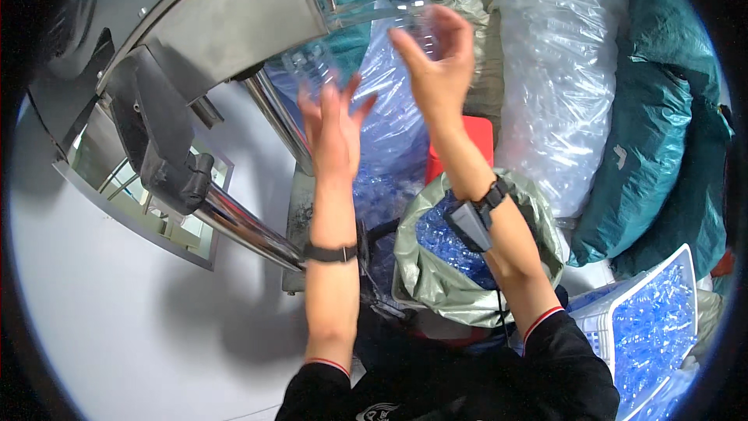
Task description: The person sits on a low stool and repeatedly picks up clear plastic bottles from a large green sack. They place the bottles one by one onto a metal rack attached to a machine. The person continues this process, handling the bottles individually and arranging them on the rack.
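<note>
My right hand [442,70] curls its thumb and fingers round a clear plastic bottle [411,9] with a blue-tinted neck, held upright beside the end of a machine. Left of it, my left hand [333,129] is raised with its fingers spread and blurred by motion. Just beyond those fingertips is a second clear plastic bottle [309,62], also blurred; whether the fingers touch it I cannot tell. Under my right forearm stands an open olive-green sack [425,292] holding many small blue-clear plastic pieces.
A grey metal machine [238,19] with chrome posts [253,226] fills the upper left. A red container [479,136] is behind the sack. Large clear bags [557,86] and teal sacks [643,164] are piled at the right. A white basket [596,331] of blue-clear pieces stands lower right.
</note>
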